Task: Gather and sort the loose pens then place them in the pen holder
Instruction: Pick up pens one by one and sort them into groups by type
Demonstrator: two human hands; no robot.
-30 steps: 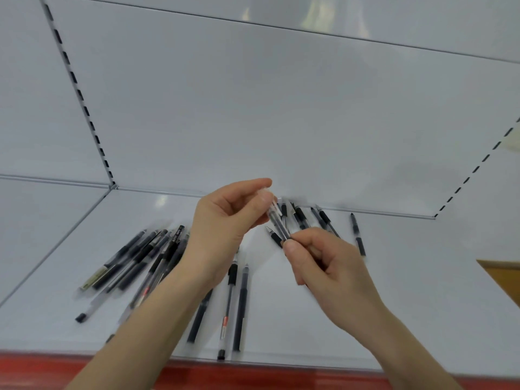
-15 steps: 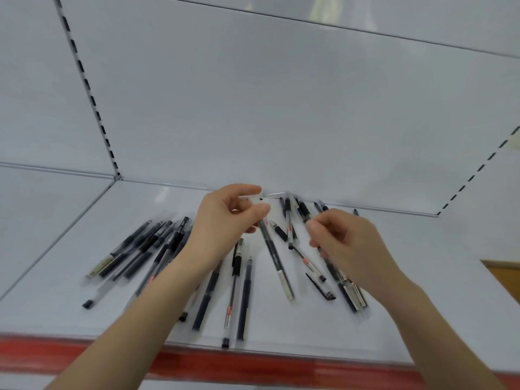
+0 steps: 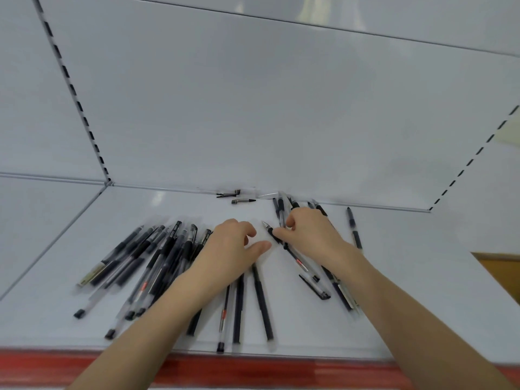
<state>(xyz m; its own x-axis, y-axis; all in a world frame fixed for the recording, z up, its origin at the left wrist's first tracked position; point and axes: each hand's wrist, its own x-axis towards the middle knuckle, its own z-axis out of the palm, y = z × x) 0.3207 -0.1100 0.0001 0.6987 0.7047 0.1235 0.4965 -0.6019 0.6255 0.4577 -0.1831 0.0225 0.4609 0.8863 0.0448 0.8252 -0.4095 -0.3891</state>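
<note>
Many black and clear pens lie loose on a white shelf (image 3: 422,291). A fanned pile of pens (image 3: 157,257) lies at the left. My left hand (image 3: 230,249) rests low over the pile's right end with loosely curved fingers and grips nothing. A dark pen (image 3: 261,302) lies just below its thumb. My right hand (image 3: 312,235) pinches an uncapped pen (image 3: 298,260) near its tip, between thumb and fingers. More pens (image 3: 281,206) poke out behind that hand. No pen holder is in view.
A loose pen cap (image 3: 315,287) lies right of centre, and a single pen (image 3: 354,229) lies further right. Small pen parts (image 3: 243,201) sit against the back panel. The red shelf edge (image 3: 253,370) runs along the front. A brown surface (image 3: 503,268) shows at far right.
Both hands have come down from holding a pen in the air to the shelf. My left hand has laid its pen down; my right hand has moved onto the uncapped pen.
</note>
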